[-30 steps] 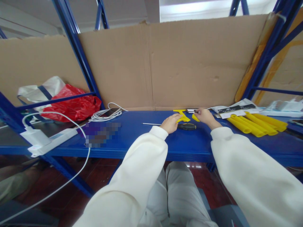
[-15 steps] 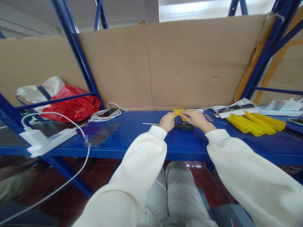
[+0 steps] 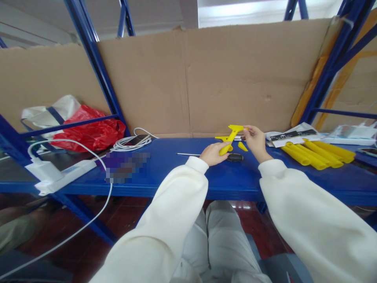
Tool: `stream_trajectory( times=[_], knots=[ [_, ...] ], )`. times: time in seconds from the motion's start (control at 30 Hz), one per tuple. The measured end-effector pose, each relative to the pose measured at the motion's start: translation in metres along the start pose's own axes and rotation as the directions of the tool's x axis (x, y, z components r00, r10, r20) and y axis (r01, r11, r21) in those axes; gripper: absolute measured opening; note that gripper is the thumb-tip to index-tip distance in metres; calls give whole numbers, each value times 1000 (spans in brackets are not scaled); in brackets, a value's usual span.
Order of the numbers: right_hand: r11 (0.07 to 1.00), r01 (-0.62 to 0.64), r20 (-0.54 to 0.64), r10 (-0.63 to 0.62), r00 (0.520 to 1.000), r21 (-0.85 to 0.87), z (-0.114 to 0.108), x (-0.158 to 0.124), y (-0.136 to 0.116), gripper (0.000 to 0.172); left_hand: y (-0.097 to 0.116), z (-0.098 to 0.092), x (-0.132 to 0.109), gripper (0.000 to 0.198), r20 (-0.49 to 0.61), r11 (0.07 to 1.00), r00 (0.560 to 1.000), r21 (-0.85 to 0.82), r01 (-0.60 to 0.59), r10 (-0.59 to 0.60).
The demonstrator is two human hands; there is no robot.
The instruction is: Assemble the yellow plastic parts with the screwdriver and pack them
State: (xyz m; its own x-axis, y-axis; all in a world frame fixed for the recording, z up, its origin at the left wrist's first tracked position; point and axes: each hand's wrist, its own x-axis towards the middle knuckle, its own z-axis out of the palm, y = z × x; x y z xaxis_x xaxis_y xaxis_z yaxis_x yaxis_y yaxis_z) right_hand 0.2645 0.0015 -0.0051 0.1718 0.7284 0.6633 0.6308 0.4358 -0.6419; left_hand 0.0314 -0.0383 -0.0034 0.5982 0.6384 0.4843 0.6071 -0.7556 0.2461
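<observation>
Blue bench (image 3: 173, 173) — left hand (image 3: 214, 154) grips yellow tool (image 3: 232, 138), slanting forward-right — right hand (image 3: 256, 141) pinches its head (image 3: 235, 128).

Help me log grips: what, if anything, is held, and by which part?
The left hand holds a yellow T-shaped piece by its handle's lower end. The right hand is at the crosspiece's right tip; whether gripping, I can't tell.

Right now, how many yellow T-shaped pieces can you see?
2. One T-shaped piece is in the left hand; the other T-shaped piece lies on the table just behind it, partly hidden. More could be hidden behind the hand.
</observation>
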Motion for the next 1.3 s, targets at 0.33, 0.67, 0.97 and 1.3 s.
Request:
stream_trajectory(
  times=[0.33,0.67,0.97,1.3],
  knots=[
    [945,-217,-89,245,965,243,2,1,-1,35,8,-8,-4,69,157,999,987,-47,18,-10],
    [905,-250,151,209,966,344,6,-5,-11,71,9,-1,0,58,129,996,991,-80,34,-24],
    [903,-296,251,222,942,312,1,-8,-12,55,1,1,16,52,-22,977,977,-24,211,-211],
    [956,-253,144,233,962,145,-11,-8,8,49,-15,20,55,49,70,939,937,14,343,-343]
  ],
)
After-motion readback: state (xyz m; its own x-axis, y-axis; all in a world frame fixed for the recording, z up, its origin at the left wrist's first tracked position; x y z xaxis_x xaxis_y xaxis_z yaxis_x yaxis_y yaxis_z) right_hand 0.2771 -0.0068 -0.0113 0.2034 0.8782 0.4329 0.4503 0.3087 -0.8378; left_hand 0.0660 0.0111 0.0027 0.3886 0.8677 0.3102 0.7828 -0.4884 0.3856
